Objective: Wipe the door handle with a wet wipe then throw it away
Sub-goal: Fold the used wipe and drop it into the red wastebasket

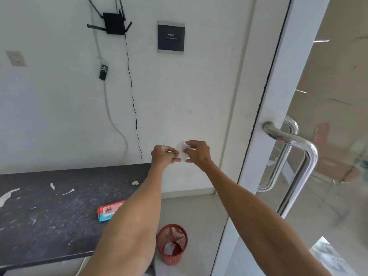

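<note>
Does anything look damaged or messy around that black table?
Yes. The black table has a scuffed top, with pale patches where the surface seems peeled and whitish flecks scattered across it. The wipe pack on it looks intact.

The left hand (162,156) and right hand (198,154) are pinching the wipe (181,151) between them at centre. The door handle (282,136) is standing at 3 o'clock. The surface (39,216) is lying at 8 o'clock, carrying a pack of wipes (108,211) near its right edge. The bin (172,244) is sitting on the floor (199,212) at 6 o'clock, beside the surface.
</note>
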The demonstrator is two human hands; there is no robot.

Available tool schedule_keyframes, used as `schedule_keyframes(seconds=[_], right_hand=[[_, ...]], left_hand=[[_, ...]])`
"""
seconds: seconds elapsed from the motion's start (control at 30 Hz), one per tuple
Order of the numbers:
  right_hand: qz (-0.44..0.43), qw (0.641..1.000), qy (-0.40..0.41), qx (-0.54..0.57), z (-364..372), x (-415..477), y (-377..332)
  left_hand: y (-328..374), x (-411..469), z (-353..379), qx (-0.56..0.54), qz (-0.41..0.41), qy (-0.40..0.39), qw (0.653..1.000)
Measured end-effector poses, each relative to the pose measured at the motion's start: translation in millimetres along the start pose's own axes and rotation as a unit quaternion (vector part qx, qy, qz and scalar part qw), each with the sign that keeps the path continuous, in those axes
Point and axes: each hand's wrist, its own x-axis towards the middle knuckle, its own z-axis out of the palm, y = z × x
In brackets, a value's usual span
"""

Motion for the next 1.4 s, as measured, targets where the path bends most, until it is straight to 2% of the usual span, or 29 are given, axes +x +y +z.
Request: schedule_keyframes(seconds=[0.13, 0.33, 0.47, 0.57, 0.73, 0.9, 1.1, 1.27, 1.4], right_hand=[[-0.022, 0.997, -0.045, -0.063, 13, 8, 30], [-0.037, 0.995, -0.059, -0.072, 32, 23, 90], [-0.054, 0.981, -0.104, -0.157, 47, 26, 161], [-0.058, 0.979, -0.101, -0.168, 61, 23, 218], [-0.019, 0.97, -0.079, -0.23, 100, 18, 336], [-0.028, 0.954, -0.092, -0.283, 146, 16, 465], [-0.032, 0.958, -0.095, -0.269, 216, 8, 634], [0.004, 0.954, -0.141, -0.265, 259, -7, 748], [-0.017, 0.932, -0.192, -0.306, 286, -13, 806]], left_hand=[[-31, 14, 19, 0.024, 0.004, 0.03, 0.999], [-92, 37, 44, 0.06, 0.005, 0.042, 0.997], [-156, 49, 59, 0.016, -0.012, 0.035, 0.999], [-210, 55, 68, 0.036, -0.022, 0.042, 0.998], [-331, 68, 75, 0.109, -0.037, 0.048, 0.992], [-468, 80, 87, 0.16, -0.054, 0.064, 0.984], [-640, 109, 100, 0.122, -0.114, 0.071, 0.983], [-752, 119, 109, 0.162, -0.126, 0.053, 0.977], [-811, 121, 117, 0.27, -0.105, 0.004, 0.957]])
